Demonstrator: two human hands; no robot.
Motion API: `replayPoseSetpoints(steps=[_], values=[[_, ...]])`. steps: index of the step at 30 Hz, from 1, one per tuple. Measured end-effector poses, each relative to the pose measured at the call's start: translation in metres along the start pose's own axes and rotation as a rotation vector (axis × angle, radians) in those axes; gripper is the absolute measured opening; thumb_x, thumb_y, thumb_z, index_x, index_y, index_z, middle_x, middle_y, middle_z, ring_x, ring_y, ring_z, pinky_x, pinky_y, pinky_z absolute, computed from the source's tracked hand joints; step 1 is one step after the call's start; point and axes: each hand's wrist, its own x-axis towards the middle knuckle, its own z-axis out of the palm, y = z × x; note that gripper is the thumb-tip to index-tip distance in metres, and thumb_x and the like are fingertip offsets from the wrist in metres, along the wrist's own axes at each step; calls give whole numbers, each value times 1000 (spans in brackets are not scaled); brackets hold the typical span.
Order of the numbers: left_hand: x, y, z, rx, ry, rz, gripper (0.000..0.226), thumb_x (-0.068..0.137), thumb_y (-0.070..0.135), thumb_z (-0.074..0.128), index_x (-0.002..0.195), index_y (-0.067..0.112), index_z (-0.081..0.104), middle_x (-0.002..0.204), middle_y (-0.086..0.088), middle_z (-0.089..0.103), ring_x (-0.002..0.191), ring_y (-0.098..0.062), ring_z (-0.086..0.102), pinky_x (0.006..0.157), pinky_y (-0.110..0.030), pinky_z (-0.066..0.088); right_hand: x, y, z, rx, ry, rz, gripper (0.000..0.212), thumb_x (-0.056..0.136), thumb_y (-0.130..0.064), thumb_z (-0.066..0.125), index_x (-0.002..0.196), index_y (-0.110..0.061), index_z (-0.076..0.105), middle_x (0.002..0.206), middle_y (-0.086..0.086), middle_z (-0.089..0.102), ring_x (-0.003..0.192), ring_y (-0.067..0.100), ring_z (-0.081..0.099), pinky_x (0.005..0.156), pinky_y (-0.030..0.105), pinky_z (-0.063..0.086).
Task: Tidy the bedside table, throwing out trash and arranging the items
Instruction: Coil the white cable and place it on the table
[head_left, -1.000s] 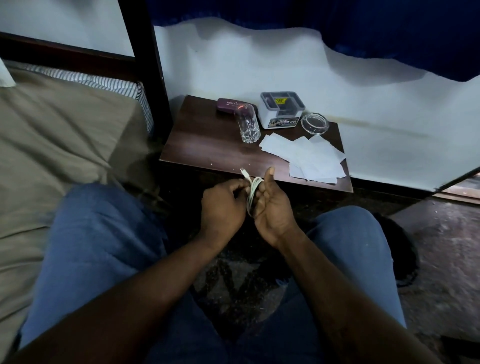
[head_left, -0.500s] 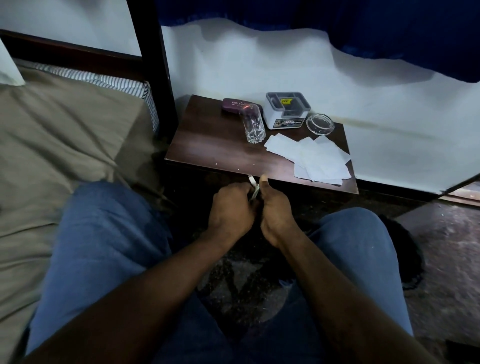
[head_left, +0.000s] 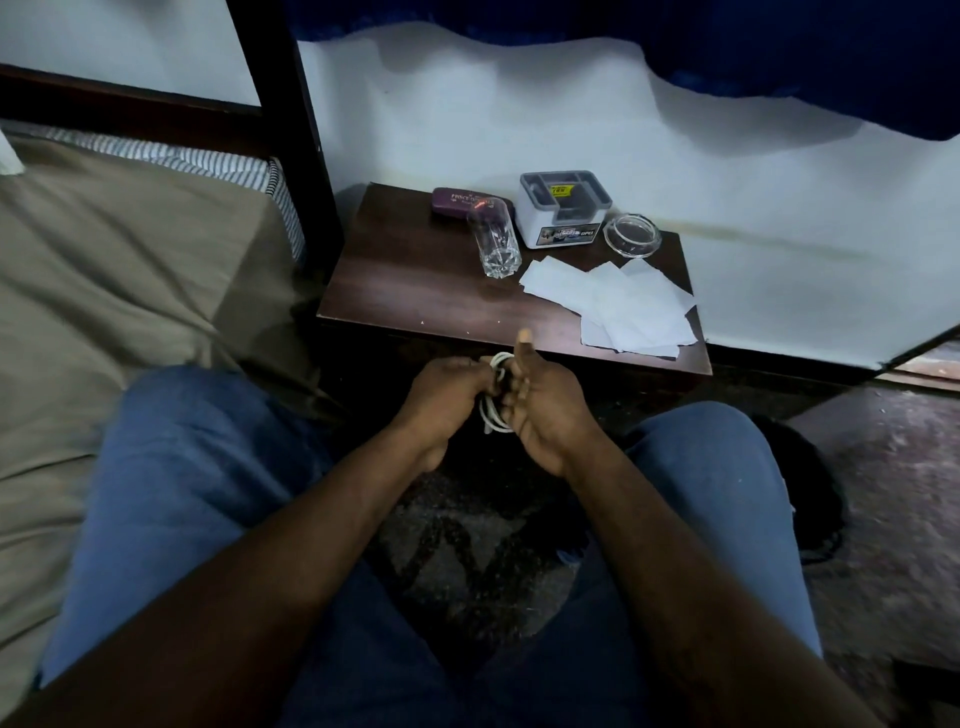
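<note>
A coiled white cable (head_left: 493, 397) sits between my two hands, just in front of the dark wooden bedside table (head_left: 415, 291). My left hand (head_left: 447, 395) grips the coil with curled fingers. My right hand (head_left: 540, 400) holds the coil's other side, thumb raised. On the table stand a clear drinking glass (head_left: 494, 244), a maroon case (head_left: 460, 202), a white and grey organiser box (head_left: 563, 208) and a glass ashtray (head_left: 632, 235). Several white paper sheets (head_left: 618, 304) lie spread over the table's right front.
A bed with an olive sheet (head_left: 119, 270) and a dark post (head_left: 291, 130) borders the table's left. A white wall stands behind. My knees in blue jeans flank the hands, above a dark patterned floor. A dark object (head_left: 810, 483) lies on the floor at the right.
Both hands shifted slightly with the cable; the plug end that stuck up above the hands is now tucked in, and a loop of cable shows at the top of the coil.
</note>
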Motion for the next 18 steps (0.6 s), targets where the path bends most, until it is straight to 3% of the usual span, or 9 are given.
replayPoseSetpoints(steps=[2,4,6,8,12,16,18], values=[[-1,-1,1,5,-29,15,9,71,22,69,65,15,66,71,-4,68,71,-15,62,70,-28,50,-2,-1,2,-36,13,-23,53,110,-47,45,87,-5,68,89,21,65,73,25,59,69,34,46],[2,-5,0,90,-22,55,18,82,17,75,66,17,67,71,-4,71,69,-15,65,73,-32,52,-4,0,5,-62,44,-50,55,108,-49,47,95,-1,71,98,26,69,86,32,63,81,42,48],[7,-6,-3,260,-11,126,21,86,14,77,68,19,68,75,-2,74,69,-14,67,74,-32,52,-3,4,6,-104,63,-74,55,107,-51,49,82,-7,69,83,15,70,78,25,64,78,41,49],[10,-4,-7,532,6,252,15,84,24,79,73,20,69,85,-3,70,75,-16,66,72,-31,49,-5,4,8,-128,62,-76,58,106,-55,50,69,-12,61,66,5,59,65,19,54,70,38,44],[4,2,-13,920,141,569,25,77,38,74,84,16,69,90,-5,62,83,-25,61,73,-37,50,-8,1,10,-109,36,-68,72,105,-57,48,98,13,66,91,32,62,89,29,57,85,46,46],[-5,6,-14,948,274,748,35,84,42,69,108,17,60,93,-8,73,79,-35,69,65,-40,56,-4,-4,7,-54,-5,-99,44,110,-33,52,82,-8,75,82,11,70,78,24,65,79,40,52],[-7,5,-13,1004,314,842,31,88,41,60,99,13,64,83,-12,72,70,-38,69,57,-38,53,-1,-3,4,-59,-57,-85,41,110,-14,49,78,-10,74,79,9,71,71,20,65,69,34,52]])
